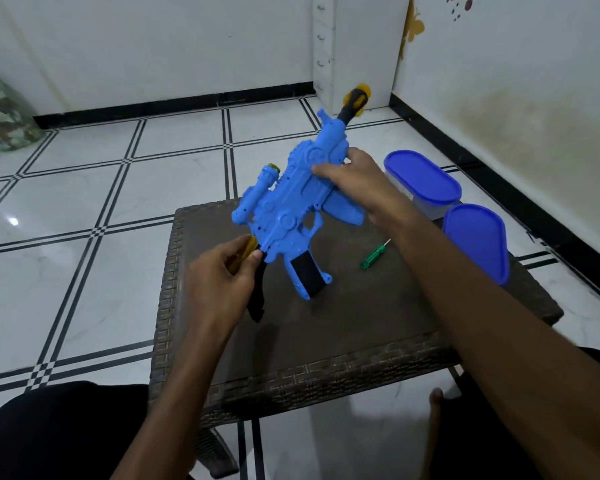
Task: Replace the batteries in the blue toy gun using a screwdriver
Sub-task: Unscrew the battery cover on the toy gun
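You hold the blue toy gun (288,202) in the air above the dark woven counter (343,341), over its far half. Its long axis runs on a diagonal: the black muzzle with the yellow tip (357,98) points up and away to the right, toward the wall corner, and the black stock end sits low and near you on the left. The scope (257,192) lies along the left flank of the body, and the black-faced handle (309,275) hangs down toward the counter without clearly touching it; the magazine juts out to the right under your wrist.

Your left hand (219,282) has its grip pinched on the rear end of the gun, thumb and fingers closed on a yellow piece beside the stock. Your right hand (357,178) has its grip wrapped over the upper body of the gun, fingers curled across the near face.

A green-handled screwdriver (374,255) lies flat on the counter just right of the gun, apart from both hands. Two blue-lidded containers (423,178) stand at the counter's right edge.
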Motion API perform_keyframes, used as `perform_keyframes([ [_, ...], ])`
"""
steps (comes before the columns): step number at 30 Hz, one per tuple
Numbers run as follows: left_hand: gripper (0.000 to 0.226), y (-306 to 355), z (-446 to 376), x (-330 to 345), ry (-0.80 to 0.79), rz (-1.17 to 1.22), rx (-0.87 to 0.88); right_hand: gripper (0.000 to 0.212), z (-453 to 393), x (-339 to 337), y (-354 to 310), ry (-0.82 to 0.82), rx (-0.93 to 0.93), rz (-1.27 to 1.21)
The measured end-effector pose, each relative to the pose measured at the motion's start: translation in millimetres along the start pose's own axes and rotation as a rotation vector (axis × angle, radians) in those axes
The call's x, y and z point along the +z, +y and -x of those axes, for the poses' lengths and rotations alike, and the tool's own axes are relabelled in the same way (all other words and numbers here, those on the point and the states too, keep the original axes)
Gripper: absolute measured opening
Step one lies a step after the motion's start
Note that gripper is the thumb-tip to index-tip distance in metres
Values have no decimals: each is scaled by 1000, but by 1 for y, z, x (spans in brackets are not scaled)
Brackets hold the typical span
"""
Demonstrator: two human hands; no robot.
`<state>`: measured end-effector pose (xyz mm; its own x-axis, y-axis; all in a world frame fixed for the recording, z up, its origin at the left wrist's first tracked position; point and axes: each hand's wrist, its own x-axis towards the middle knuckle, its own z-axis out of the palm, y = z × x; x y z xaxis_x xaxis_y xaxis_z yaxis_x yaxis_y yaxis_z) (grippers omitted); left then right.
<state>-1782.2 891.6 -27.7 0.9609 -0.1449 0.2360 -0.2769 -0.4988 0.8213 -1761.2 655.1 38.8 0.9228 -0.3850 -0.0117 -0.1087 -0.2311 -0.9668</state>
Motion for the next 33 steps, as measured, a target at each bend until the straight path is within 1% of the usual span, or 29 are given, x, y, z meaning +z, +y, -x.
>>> perform_keyframes([
  [2, 26, -4, 2, 0, -82, 13, -66, 15, 0, -2, 9, -42, 13, 105],
  [5, 14, -9, 8, 2, -202, 43, -132, 32, -3, -2, 30, -102, 92, 250],
  [6, 12, -11, 10, 3, -232, 33, -146, 33, -3, -2, 37, -124, 114, 273],
  [8, 13, -18, 13, 4, -279, -5, -175, 31, -2, 0, 49, -164, 157, 318],
  [12, 10, -29, 15, 9, -339, -53, -198, 35, -4, 4, 71, -164, 195, 444],
  [14, 17, -31, 17, 10, -368, -109, -192, 32, -4, 6, 76, -172, 200, 509],
  [16, 21, -31, 20, 11, -394, -152, -180, 36, -5, 8, 80, -191, 207, 563],
  [18, 21, -30, 24, 11, -392, -183, -175, 38, -7, 9, 84, -198, 191, 589],
  [20, 16, -29, 27, 11, -365, -230, -167, 45, -8, 9, 86, -197, 190, 612],
  [23, 13, -27, 33, 9, -326, -281, -146, 48, -9, 12, 86, -217, 187, 651],
  [28, 14, -19, 35, -1, -264, -357, -127, 47, -11, 21, 92, -220, 165, 687],
  [30, 9, -18, 33, -3, -227, -357, -123, 47, -11, 24, 93, -208, 149, 712],
  [33, 8, -16, 34, -2, -166, -372, -67, 45, -6, 26, 89, -180, 141, 752],
])
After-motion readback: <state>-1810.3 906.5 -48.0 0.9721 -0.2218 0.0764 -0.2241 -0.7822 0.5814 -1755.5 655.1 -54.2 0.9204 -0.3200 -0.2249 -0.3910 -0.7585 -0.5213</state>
